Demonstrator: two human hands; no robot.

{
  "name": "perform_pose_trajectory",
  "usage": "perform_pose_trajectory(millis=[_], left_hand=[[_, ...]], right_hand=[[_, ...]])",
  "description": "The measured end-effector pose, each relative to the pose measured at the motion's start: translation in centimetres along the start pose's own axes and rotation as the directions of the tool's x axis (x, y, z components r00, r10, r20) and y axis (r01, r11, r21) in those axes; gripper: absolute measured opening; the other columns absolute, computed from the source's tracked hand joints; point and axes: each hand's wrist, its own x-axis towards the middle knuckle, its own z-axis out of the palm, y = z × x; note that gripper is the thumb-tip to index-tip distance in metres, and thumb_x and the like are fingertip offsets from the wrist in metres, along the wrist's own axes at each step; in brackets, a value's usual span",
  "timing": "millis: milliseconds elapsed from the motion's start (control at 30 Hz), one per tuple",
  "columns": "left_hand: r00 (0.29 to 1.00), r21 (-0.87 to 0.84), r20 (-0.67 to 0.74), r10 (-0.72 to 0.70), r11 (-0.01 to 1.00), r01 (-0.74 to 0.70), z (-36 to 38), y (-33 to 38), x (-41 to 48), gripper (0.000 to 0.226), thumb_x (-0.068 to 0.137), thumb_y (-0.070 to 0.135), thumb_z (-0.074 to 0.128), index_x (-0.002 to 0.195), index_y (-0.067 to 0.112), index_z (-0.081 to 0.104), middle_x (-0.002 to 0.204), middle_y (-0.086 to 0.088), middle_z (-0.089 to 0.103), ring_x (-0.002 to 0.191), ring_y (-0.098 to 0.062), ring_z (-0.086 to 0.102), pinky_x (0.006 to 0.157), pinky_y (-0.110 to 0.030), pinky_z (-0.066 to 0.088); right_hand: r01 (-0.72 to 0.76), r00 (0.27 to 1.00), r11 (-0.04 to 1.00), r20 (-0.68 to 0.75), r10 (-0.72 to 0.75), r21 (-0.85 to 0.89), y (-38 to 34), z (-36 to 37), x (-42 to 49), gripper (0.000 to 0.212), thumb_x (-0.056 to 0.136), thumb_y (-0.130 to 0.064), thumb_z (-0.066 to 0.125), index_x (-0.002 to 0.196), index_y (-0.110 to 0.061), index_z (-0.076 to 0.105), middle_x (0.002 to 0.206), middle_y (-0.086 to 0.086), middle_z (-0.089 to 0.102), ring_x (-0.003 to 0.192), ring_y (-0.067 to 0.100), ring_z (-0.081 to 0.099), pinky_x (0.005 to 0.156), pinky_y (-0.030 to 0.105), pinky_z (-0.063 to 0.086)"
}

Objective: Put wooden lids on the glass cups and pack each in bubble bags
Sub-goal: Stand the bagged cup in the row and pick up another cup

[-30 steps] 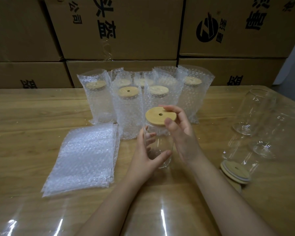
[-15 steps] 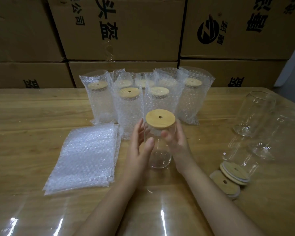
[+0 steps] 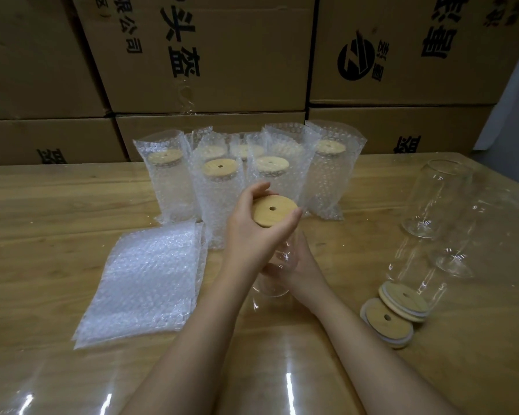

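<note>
Since the earlier frame the left hand has climbed from the side of the glass cup to its top, and the right hand has dropped to the lower body. The left fingers now curl around the rim of the wooden lid, thumb at the far edge, clamping it; the right hand's fingers wrap the glass low down, though through the clear wall their exact hold is hard to read. The cup is near the middle of the worktop, just in front of the bagged cups; whether its base touches the surface I cannot tell. To seat the lid well, press evenly around the rim while the lower hand braces the glass, check it sits level, then reach for the stack of bubble bags lying flat to the left.
</note>
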Motion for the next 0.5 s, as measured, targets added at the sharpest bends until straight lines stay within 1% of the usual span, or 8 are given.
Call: perform_pose_trajectory(millis=[67,133,233,300,400,433,467,500], left_hand=[[1.0,-0.039,0.022,-0.003,0.999,0.004,-0.3,-0.3,0.1,0.05,0.058,0.057,0.071,0.104,0.046,0.055,0.103,0.028,0.063,0.1,0.01,0.057,0.08,-0.007,0.044],[0.999,-0.076,0.044,0.006,0.997,-0.003,-0.4,-0.6,0.3,0.043,0.059,0.053,0.072,0.1,0.047,0.058,0.103,0.026,0.065,0.098,0.008,0.059,0.076,-0.008,0.046],[0.999,-0.133,0.034,0.04,0.991,-0.035,-0.4,-0.7,0.3,0.036,0.063,0.049,0.069,0.098,0.043,0.062,0.102,0.016,0.068,0.096,0.004,0.062,0.074,-0.01,0.047],[0.999,-0.217,0.014,0.034,0.976,-0.03,-0.2,-1.2,0.1,0.04,0.068,0.05,0.062,0.105,0.034,0.063,0.107,0.009,0.067,0.098,-0.003,0.063,0.079,-0.017,0.049],[0.997,-0.29,0.008,-0.075,0.954,0.074,0.1,-2.4,-0.9,0.056,0.079,0.058,0.048,0.121,0.022,0.059,0.112,0.0,0.068,0.102,-0.012,0.065,0.087,-0.025,0.051],[0.993,-0.296,0.013,-0.116,0.948,0.114,0.2,-2.7,-1.3,0.058,0.086,0.058,0.044,0.123,0.017,0.058,0.112,-0.003,0.068,0.103,-0.015,0.065,0.087,-0.025,0.051],[0.99,-0.303,0.022,-0.141,0.942,0.141,0.2,-2.9,-1.7,0.058,0.092,0.058,0.039,0.124,0.013,0.058,0.112,-0.006,0.068,0.104,-0.017,0.065,0.087,-0.023,0.05],[0.988,-0.304,0.046,-0.148,0.94,0.155,0.0,-3.1,-2.0,0.058,0.096,0.057,0.033,0.121,0.013,0.061,0.111,-0.006,0.069,0.105,-0.016,0.065,0.087,-0.021,0.05]], right_hand=[[-0.007,1.0,1.0,0.008,0.007,0.009,0.2,0.0,0.0,0.082,0.058,-0.035,0.086,0.126,-0.052,0.042,0.126,-0.015,0.055,0.12,0.01,0.054,0.103,0.053,0.043],[-0.015,1.0,1.0,0.01,0.015,-0.001,0.2,-0.1,-0.1,0.082,0.058,-0.036,0.085,0.125,-0.054,0.041,0.127,-0.013,0.055,0.12,0.009,0.054,0.104,0.052,0.042],[-0.031,0.999,1.0,0.011,0.031,0.001,0.0,-0.1,-0.2,0.079,0.056,-0.037,0.084,0.121,-0.058,0.042,0.125,-0.01,0.055,0.117,0.007,0.055,0.104,0.05,0.043],[-0.037,0.999,0.999,0.005,0.037,0.024,-0.1,0.1,-0.3,0.081,0.055,-0.037,0.083,0.124,-0.047,0.043,0.123,-0.003,0.056,0.117,0.011,0.055,0.104,0.05,0.043],[-0.015,1.0,0.999,0.011,0.014,0.03,-0.4,0.1,-0.4,0.087,0.055,-0.04,0.081,0.131,-0.028,0.041,0.124,0.004,0.055,0.121,0.017,0.053,0.108,0.048,0.039],[-0.009,1.0,1.0,0.021,0.009,0.028,-0.5,0.1,-0.5,0.093,0.055,-0.044,0.082,0.135,-0.023,0.038,0.127,0.006,0.054,0.122,0.017,0.052,0.108,0.045,0.039],[-0.007,0.999,1.0,0.031,0.007,0.029,-0.6,0.0,-0.6,0.1,0.056,-0.053,0.082,0.138,-0.019,0.035,0.129,0.008,0.053,0.124,0.017,0.051,0.108,0.039,0.04],[-0.003,0.999,1.0,0.035,0.002,0.028,-0.7,-0.1,-0.6,0.106,0.059,-0.064,0.078,0.141,-0.015,0.033,0.131,0.009,0.053,0.124,0.014,0.051,0.104,0.031,0.041]])
